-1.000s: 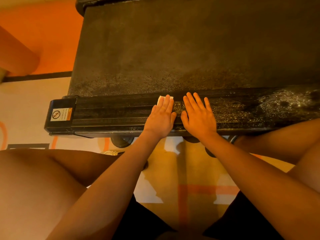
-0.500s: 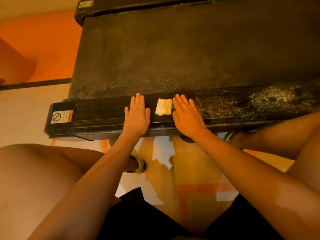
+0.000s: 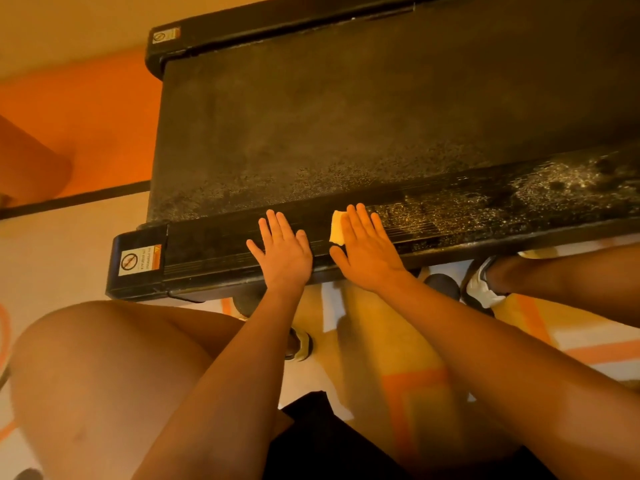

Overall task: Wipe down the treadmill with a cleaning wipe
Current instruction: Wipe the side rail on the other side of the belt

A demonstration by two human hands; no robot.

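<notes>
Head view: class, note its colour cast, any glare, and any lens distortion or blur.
Head view: a warm orange cast overall; speckled glints on the treadmill's near side rail right of the right hand; the rail's edges slant and bow slightly, wide-angle; forearms at the bottom look soft.

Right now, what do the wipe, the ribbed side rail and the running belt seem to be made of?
Cleaning wipe: thin pale paper or cloth, matte, lying soft and folded. Side rail: probably hard black plastic, ribbed lengthwise, slightly glossy, speckled pale to the right. Running belt: likely rubber, dull black with grainy texture.
</notes>
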